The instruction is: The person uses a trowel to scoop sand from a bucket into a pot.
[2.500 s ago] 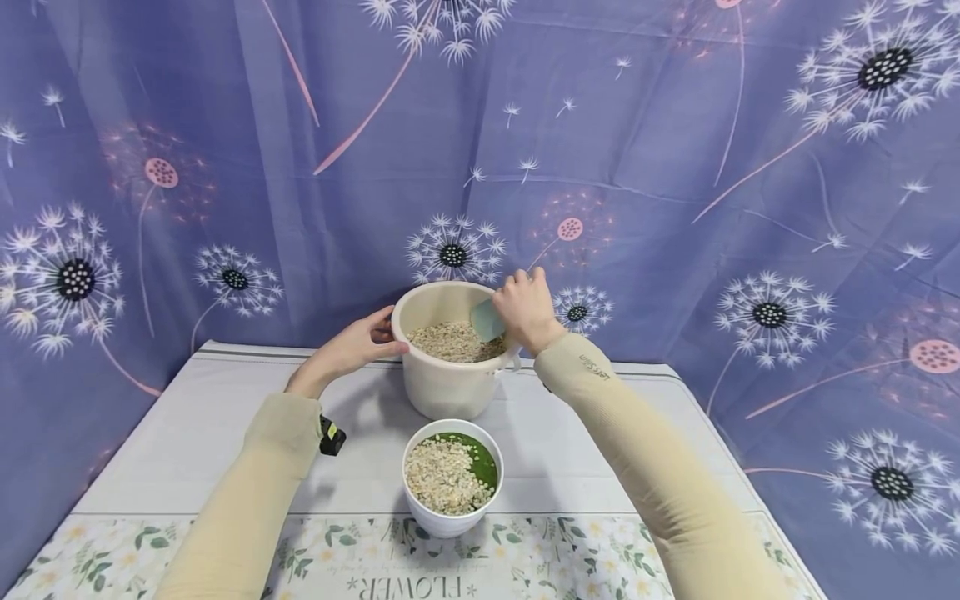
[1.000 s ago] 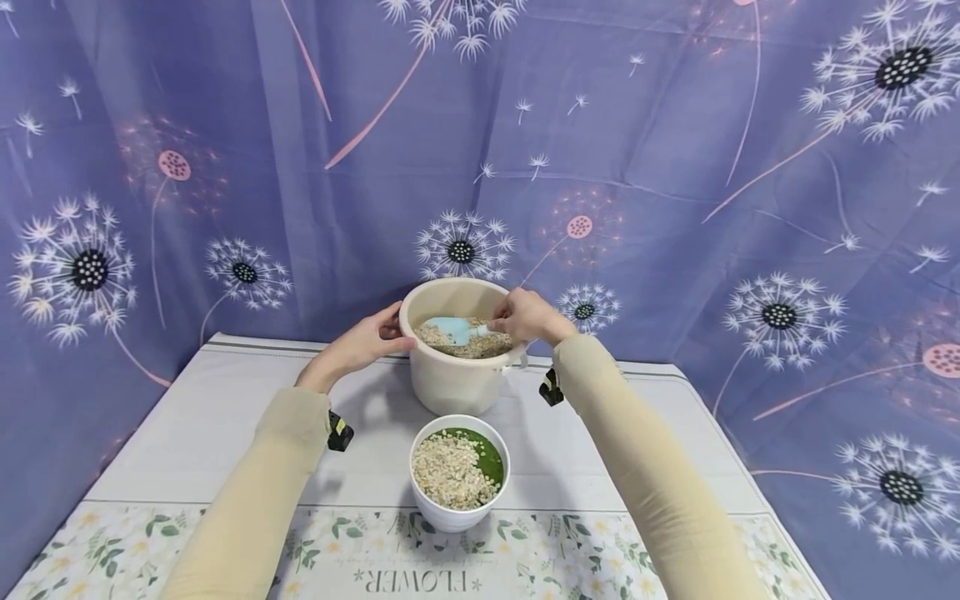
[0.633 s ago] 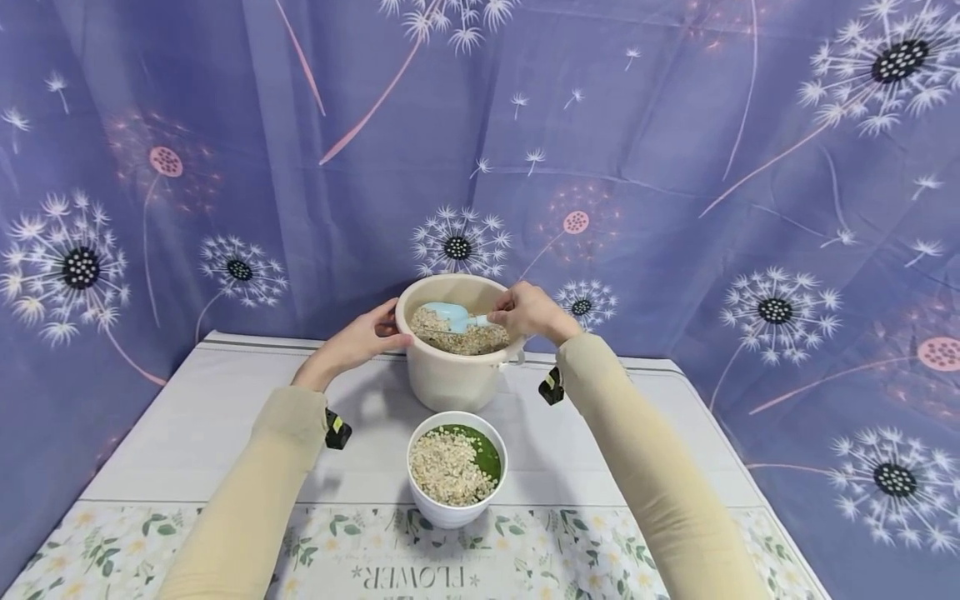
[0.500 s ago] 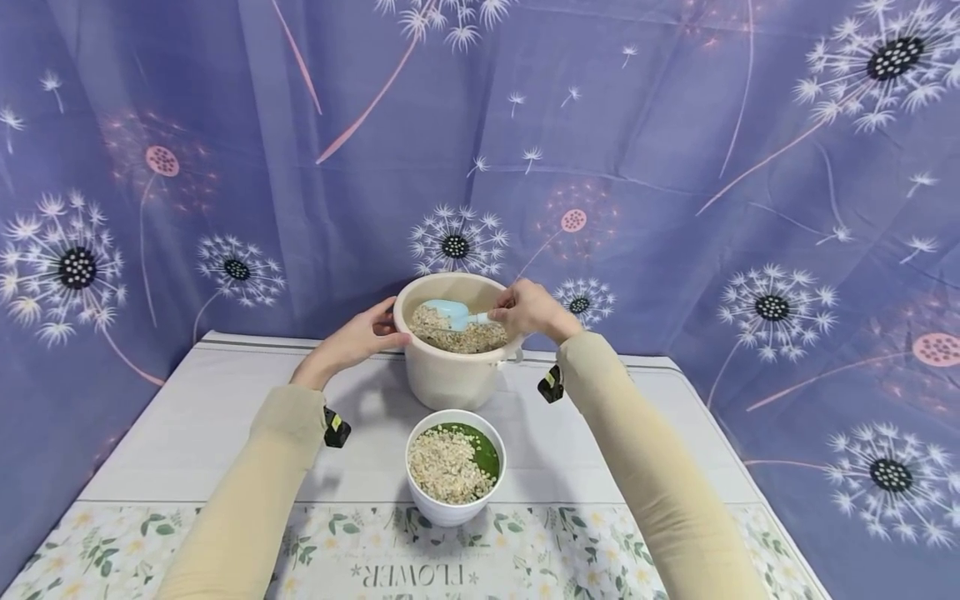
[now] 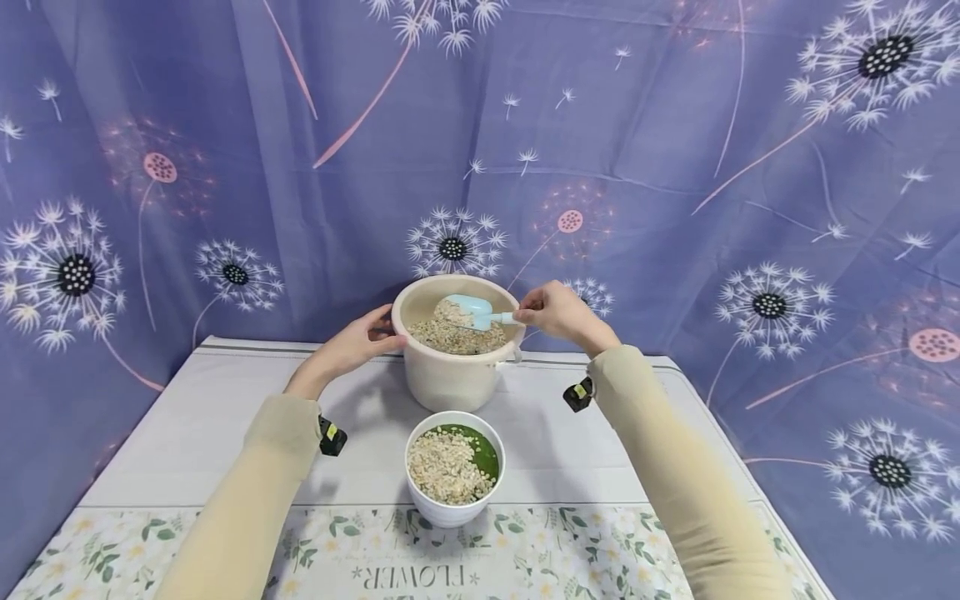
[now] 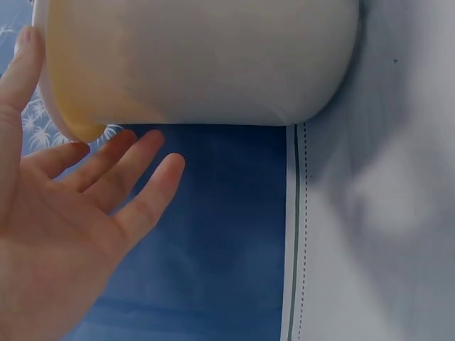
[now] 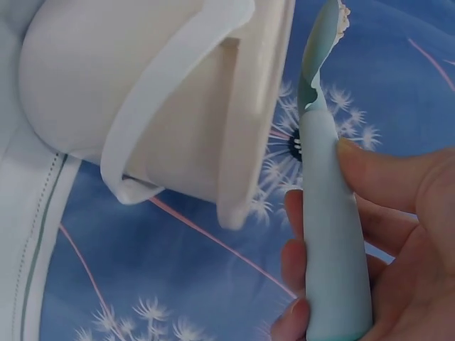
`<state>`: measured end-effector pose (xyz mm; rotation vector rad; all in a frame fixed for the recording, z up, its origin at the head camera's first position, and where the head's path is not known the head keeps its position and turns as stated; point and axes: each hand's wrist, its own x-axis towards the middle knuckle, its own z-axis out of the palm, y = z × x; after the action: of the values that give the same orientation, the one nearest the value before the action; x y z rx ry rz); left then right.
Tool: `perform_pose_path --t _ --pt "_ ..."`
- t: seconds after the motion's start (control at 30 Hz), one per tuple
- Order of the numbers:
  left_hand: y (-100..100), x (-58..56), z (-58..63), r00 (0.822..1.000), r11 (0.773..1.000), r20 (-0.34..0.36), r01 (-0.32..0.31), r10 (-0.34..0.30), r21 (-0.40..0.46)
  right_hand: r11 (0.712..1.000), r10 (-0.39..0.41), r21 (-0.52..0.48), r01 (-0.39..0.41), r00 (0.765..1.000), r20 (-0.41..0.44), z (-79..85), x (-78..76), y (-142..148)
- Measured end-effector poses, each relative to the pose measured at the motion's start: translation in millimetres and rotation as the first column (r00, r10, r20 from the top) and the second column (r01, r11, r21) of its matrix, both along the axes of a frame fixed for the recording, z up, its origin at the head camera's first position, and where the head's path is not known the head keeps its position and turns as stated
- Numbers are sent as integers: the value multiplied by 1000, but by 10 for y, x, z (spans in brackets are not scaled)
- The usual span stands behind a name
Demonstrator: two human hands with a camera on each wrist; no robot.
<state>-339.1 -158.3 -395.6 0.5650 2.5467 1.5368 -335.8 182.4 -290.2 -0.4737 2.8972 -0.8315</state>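
My right hand grips the handle of a light blue trowel. The trowel's blade carries a small heap of pale gravel and is level above the mouth of a cream bucket. More gravel lies in the bucket. At the bucket's left side, my left hand touches the rim with its thumb in front and fingers spread behind. The left wrist view shows those fingers extended beside the wall. Closer to me stands a white pot, with gravel covering most of a green surface inside.
A white cloth with a flowered front band covers the table. Behind the bucket hangs a purple-blue dandelion curtain. The bucket's white handle hangs down on its right side.
The trowel went from tilted steeply in the gravel to level with a load on it. It has since risen and shifted right with my right hand. My left hand stays at the rim.
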Motion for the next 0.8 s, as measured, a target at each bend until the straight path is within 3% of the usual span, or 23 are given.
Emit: perform_pose_path --t 0.2,0.3,0.53,0.8 --pt "-100 104 -35 999 997 -11 -45 45 -66 999 18 49 -15 998 -57 97 159 108" --pt "-147 178 -86 999 997 -8 -39 38 -73 997 48 57 -43 995 -85 121 251 157" --pt "-149 460 -209 998 997 -9 59 -59 -47 994 106 27 -104 988 -111 69 497 197" --pt "-43 818 -289 983 983 -24 181 -181 -13 989 138 -30 -144 978 -154 -149 766 241"
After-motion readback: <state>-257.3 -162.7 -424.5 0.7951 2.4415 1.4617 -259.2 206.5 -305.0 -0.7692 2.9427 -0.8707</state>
